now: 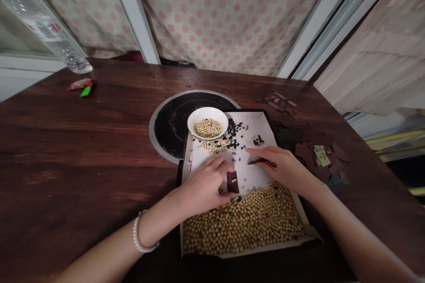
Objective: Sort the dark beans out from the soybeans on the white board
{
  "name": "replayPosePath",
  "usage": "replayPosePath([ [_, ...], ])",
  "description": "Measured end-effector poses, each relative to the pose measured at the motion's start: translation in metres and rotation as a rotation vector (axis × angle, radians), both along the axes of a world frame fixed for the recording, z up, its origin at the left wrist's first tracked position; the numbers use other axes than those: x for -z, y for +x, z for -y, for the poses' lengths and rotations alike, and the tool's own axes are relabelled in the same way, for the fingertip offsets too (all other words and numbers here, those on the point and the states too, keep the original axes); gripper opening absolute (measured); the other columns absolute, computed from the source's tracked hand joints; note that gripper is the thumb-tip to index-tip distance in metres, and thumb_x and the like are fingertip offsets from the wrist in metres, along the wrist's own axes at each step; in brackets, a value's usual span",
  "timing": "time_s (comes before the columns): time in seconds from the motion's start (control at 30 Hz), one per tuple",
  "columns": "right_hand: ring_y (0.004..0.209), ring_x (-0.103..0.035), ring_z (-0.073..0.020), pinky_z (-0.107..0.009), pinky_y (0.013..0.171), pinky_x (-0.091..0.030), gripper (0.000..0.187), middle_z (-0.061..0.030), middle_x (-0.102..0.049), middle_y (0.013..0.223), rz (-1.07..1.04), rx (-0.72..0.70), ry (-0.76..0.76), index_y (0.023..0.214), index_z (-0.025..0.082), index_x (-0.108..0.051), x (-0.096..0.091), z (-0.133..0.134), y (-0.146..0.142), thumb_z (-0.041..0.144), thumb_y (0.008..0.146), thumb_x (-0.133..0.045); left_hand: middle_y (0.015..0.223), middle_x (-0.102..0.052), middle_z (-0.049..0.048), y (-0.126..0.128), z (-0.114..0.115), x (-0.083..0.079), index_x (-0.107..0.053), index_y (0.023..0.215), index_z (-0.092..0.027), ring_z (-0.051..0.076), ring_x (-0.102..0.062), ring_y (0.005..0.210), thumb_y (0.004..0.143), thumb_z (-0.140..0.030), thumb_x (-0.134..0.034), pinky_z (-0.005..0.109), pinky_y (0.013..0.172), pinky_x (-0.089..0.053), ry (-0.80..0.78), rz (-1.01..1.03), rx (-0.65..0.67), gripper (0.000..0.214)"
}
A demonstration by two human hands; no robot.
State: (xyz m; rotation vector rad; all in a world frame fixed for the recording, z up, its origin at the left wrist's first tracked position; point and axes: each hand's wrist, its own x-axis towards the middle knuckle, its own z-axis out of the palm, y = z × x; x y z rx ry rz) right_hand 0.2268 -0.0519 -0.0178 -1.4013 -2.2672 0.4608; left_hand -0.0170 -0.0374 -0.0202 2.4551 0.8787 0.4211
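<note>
My left hand (207, 183) is over the tray (215, 177), with thumb and fingertips at opposite ends of a small dark brown packet (233, 182). A couple of pale beads rest on that packet. My right hand (287, 169) pinches a thin dark brown piece (257, 161) low over the white tray bottom, its index finger stretched forward. Many tan beads (245, 221) fill the near part of the tray. A white bowl (208, 132) of pale beads sits at the tray's far left corner. Beside it lie black beads (234, 128) mixed with some coloured ones.
Brown packets (337, 159) with a yellow label (321, 155) lie in a loose pile on the right of the wooden table (83, 154). More brown pieces (280, 102) are farther back. A round black hob (169, 128), a plastic bottle (63, 44) and a red wrapper (79, 84) are left.
</note>
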Motion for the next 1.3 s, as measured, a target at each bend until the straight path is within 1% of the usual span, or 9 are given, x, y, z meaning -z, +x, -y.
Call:
replayPosePath([
  [0.1, 0.092, -0.062, -0.0209, -0.038, 0.085, -0.051, 0.027, -0.0065, -0.068, 0.097, -0.022, -0.013, 0.052, 0.106, 0.022, -0.068, -0.001, -0.001, 0.000, 0.013, 0.089, -0.049, 0.103, -0.057, 0.0078, 0.000, 0.000, 0.000, -0.057, 0.097, -0.019, 0.032, -0.052, 0.111, 0.069, -0.028, -0.071, 0.050, 0.097, -0.046, -0.001, 0.014, -0.003, 0.032],
  [0.17, 0.091, -0.061, -0.0217, -0.039, 0.083, -0.051, 0.025, -0.0078, -0.067, 0.095, -0.008, -0.030, 0.091, 0.098, 0.020, -0.070, -0.003, -0.001, 0.002, 0.013, 0.090, -0.047, 0.104, -0.057, 0.0081, -0.001, 0.000, 0.001, -0.057, 0.097, -0.019, 0.033, -0.051, 0.113, 0.069, -0.030, -0.071, 0.050, 0.098, -0.045, -0.002, 0.019, 0.000, 0.033],
  [0.3, 0.091, -0.058, -0.0228, -0.040, 0.082, -0.050, 0.029, -0.0097, -0.063, 0.094, 0.071, -0.072, 0.055, 0.098, 0.017, -0.069, -0.003, -0.002, 0.007, 0.008, 0.089, -0.042, 0.105, -0.057, 0.0087, -0.001, 0.000, 0.002, -0.057, 0.099, -0.019, 0.032, -0.051, 0.112, 0.070, -0.031, -0.071, 0.049, 0.098, -0.045, 0.002, 0.007, 0.002, 0.034],
  [0.43, 0.092, -0.056, -0.0229, -0.041, 0.084, -0.049, 0.031, -0.0089, -0.062, 0.094, 0.115, -0.083, 0.022, 0.098, 0.018, -0.068, -0.001, -0.002, 0.008, 0.005, 0.088, -0.042, 0.106, -0.056, 0.0095, -0.001, 0.000, 0.002, -0.057, 0.099, -0.018, 0.033, -0.050, 0.114, 0.071, -0.030, -0.070, 0.049, 0.098, -0.045, -0.004, 0.002, 0.005, 0.034],
  [0.63, 0.093, -0.056, -0.0230, -0.040, 0.085, -0.049, 0.028, -0.0077, -0.061, 0.094, 0.135, -0.077, 0.021, 0.096, 0.020, -0.067, 0.000, -0.002, 0.006, 0.004, 0.086, -0.045, 0.105, -0.057, 0.0078, 0.000, 0.000, 0.002, -0.057, 0.098, -0.019, 0.032, -0.051, 0.113, 0.070, -0.029, -0.070, 0.050, 0.099, -0.044, -0.015, 0.016, -0.003, 0.032],
  [0.9, 0.090, -0.055, -0.0232, -0.041, 0.085, -0.048, 0.022, -0.0080, -0.061, 0.089, 0.171, -0.068, 0.035, 0.087, 0.018, -0.066, -0.001, -0.002, 0.000, 0.006, 0.088, -0.047, 0.107, -0.056, 0.0097, 0.000, -0.001, 0.001, -0.056, 0.098, -0.018, 0.033, -0.049, 0.114, 0.071, -0.029, -0.070, 0.049, 0.099, -0.044, -0.014, -0.029, 0.007, 0.032],
  [1.1, 0.090, -0.054, -0.0239, -0.041, 0.084, -0.048, 0.021, -0.0089, -0.060, 0.088, 0.177, -0.069, 0.051, 0.086, 0.016, -0.066, 0.000, 0.000, -0.001, 0.007, 0.088, -0.047, 0.106, -0.056, 0.0079, 0.000, -0.001, 0.002, -0.056, 0.099, -0.019, 0.032, -0.050, 0.113, 0.071, -0.029, -0.069, 0.049, 0.099, -0.044, -0.015, -0.008, 0.003, 0.033],
  [1.3, 0.090, -0.055, -0.0250, -0.041, 0.082, -0.049, 0.019, -0.0092, -0.059, 0.086, 0.216, -0.070, 0.078, 0.084, 0.016, -0.067, 0.000, 0.001, -0.004, 0.007, 0.085, -0.050, 0.106, -0.057, 0.0099, 0.000, 0.000, 0.003, -0.057, 0.098, -0.017, 0.033, -0.051, 0.113, 0.070, -0.029, -0.070, 0.049, 0.099, -0.044, -0.009, 0.002, -0.004, 0.033],
])
